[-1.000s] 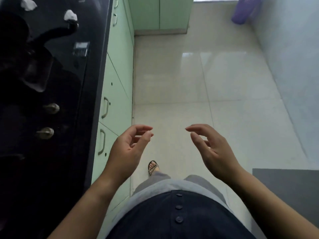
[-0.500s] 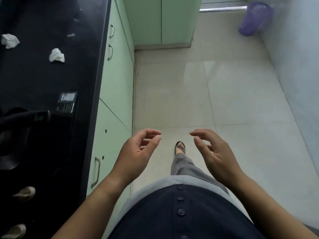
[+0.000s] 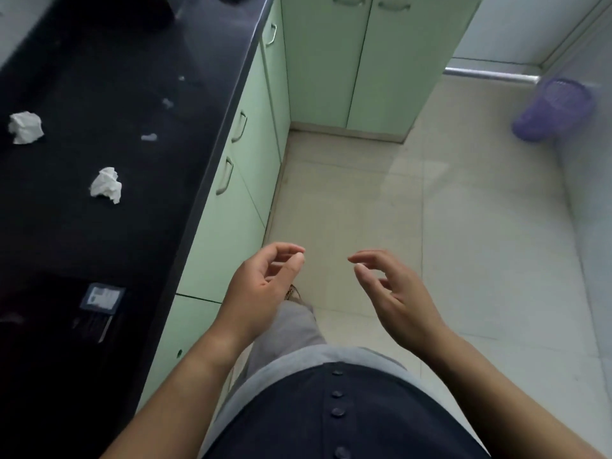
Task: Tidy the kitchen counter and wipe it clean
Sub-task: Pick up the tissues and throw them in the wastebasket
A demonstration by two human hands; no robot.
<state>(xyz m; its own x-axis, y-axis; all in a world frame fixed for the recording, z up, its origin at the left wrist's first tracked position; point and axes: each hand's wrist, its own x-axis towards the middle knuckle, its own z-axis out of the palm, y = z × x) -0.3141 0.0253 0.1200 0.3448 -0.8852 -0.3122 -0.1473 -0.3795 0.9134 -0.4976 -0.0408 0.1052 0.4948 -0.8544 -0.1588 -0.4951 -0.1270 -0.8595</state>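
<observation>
Head-worn view, steeply downward, counter (image 3: 139, 233) left, floor (image 3: 480, 260) ahead

The black counter (image 3: 99, 243) is carrying two crumpled wads. One tissue (image 3: 25, 127) is lying toward the back edge, and a second tissue (image 3: 106, 186) is sitting mid-surface, well apart from it. Small white scraps (image 3: 149, 137) are lying nearer the front edge. A pale label (image 3: 102, 298) is showing near the front edge too.

Dark buttoned top (image 3: 364, 422), grey trousers (image 3: 293, 329)
</observation>
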